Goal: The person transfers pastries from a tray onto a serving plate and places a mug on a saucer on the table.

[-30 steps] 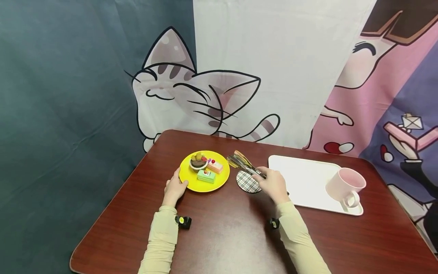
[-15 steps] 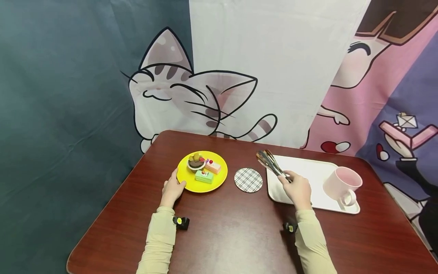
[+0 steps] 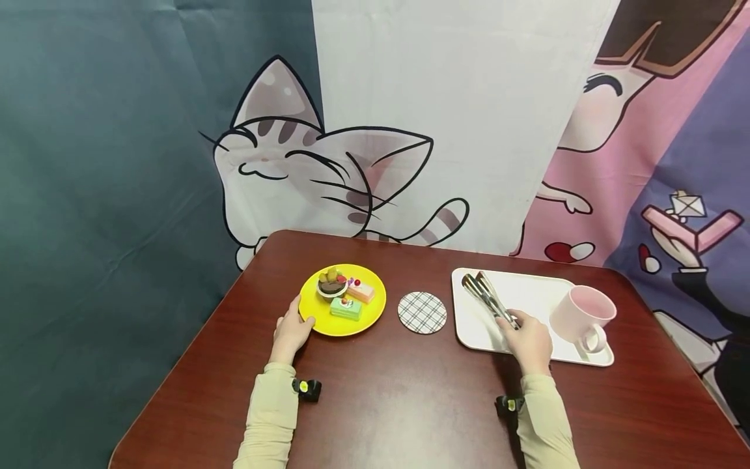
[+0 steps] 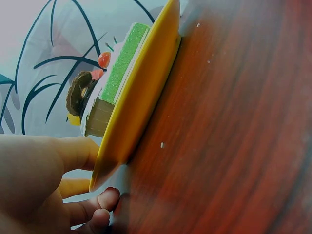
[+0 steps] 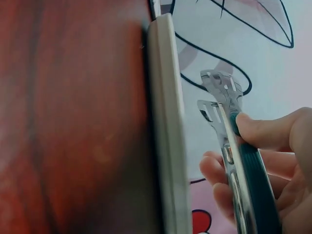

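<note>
My left hand [image 3: 292, 330] pinches the near-left rim of a yellow plate [image 3: 368, 317], thumb on top and fingertips under the edge in the left wrist view. The plate carries a green cake slice [image 3: 346, 309], a pink cake slice [image 3: 362, 292] and a small cup of chocolate and fruit [image 3: 332, 284]. Metal tongs [image 5: 234, 151] with dark green grips are in my right hand [image 3: 532, 343], thumb on one arm and fingers round the other. Their slotted tips stand slightly apart, with nothing between them, over the white tray [image 3: 530, 286].
A pink mug [image 3: 580, 319] stands on the right end of the tray, just right of my right hand. Between plate and tray lies a round checked coaster [image 3: 422, 312]. A printed cloth [image 3: 375, 78] hangs behind the brown table [image 3: 375, 404].
My right hand has carried the tongs rightward from above the coaster to over the tray, lower now. The left hand stays on the plate's rim. The head view has shifted slightly.
</note>
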`<action>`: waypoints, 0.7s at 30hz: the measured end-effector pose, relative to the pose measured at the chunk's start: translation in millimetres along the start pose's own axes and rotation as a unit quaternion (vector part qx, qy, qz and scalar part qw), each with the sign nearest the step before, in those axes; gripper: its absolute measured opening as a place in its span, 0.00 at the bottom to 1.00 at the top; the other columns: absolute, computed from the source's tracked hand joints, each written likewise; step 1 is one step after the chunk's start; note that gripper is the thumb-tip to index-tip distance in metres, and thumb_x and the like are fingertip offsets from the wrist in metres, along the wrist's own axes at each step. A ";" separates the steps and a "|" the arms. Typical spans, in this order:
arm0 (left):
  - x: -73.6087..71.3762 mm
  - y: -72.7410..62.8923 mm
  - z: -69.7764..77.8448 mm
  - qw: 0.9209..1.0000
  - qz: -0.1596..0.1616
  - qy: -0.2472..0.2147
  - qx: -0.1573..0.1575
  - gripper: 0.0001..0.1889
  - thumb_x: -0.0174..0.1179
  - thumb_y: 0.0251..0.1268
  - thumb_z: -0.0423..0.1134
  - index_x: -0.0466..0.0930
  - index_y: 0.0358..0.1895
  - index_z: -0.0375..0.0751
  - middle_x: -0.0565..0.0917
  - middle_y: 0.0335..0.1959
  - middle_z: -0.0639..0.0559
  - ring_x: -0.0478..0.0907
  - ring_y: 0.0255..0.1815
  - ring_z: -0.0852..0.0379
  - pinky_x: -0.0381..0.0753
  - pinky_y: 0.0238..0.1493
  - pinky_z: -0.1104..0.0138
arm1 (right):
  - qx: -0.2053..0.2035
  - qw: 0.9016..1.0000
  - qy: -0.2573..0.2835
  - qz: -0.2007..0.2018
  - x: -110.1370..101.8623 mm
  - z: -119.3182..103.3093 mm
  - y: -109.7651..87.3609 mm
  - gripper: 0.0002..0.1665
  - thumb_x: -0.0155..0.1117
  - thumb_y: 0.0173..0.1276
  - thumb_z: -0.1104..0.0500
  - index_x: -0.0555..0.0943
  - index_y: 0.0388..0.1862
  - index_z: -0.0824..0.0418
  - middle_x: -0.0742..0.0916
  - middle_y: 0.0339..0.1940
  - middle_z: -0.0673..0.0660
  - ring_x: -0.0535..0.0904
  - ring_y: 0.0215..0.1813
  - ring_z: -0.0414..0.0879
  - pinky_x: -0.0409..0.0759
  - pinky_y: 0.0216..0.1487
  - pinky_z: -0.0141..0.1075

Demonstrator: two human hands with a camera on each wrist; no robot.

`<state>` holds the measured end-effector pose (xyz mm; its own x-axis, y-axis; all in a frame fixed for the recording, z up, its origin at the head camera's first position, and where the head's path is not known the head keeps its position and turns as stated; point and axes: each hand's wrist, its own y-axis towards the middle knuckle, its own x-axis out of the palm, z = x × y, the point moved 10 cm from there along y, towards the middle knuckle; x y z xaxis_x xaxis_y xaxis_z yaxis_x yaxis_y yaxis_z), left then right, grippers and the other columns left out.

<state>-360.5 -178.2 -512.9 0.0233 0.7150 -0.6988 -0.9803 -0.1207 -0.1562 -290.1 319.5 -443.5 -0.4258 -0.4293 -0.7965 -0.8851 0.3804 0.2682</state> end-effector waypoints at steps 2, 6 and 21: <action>1.3 -0.1 -0.9 1.000 -0.001 -0.001 -0.002 0.38 0.50 0.67 0.41 0.47 0.78 0.42 0.72 0.35 0.42 0.63 0.47 0.42 0.61 0.44 0.55 | 0.007 1.000 -0.005 -0.001 0.1 6.2 -0.2 0.23 0.66 0.61 0.51 0.84 0.52 0.61 0.88 0.42 0.66 0.83 0.42 0.65 0.72 0.30 0.48; 2.2 0.5 -0.9 1.000 -0.003 0.001 -0.002 0.37 0.49 0.67 0.41 0.46 0.78 0.42 0.72 0.35 0.41 0.63 0.47 0.42 0.61 0.43 0.56 | 0.025 1.000 -0.012 -0.002 -3.7 17.9 -0.2 0.25 0.65 0.61 0.50 0.82 0.55 0.61 0.87 0.46 0.66 0.82 0.44 0.66 0.71 0.31 0.49; 2.9 2.2 -2.9 1.000 -0.009 0.002 -0.008 0.37 0.50 0.68 0.41 0.45 0.78 0.44 0.71 0.36 0.42 0.63 0.47 0.43 0.60 0.43 0.57 | 0.016 0.999 -0.013 -0.025 -10.0 31.9 -1.7 0.25 0.69 0.57 0.53 0.82 0.46 0.72 0.86 0.38 0.72 0.80 0.38 0.66 0.71 0.36 0.51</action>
<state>-362.1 -178.3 -517.3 0.0409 0.7140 -0.6990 -0.9764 -0.1200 -0.1797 -278.4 349.3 -453.3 -0.3750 -0.4271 -0.8228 -0.8987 0.3851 0.2097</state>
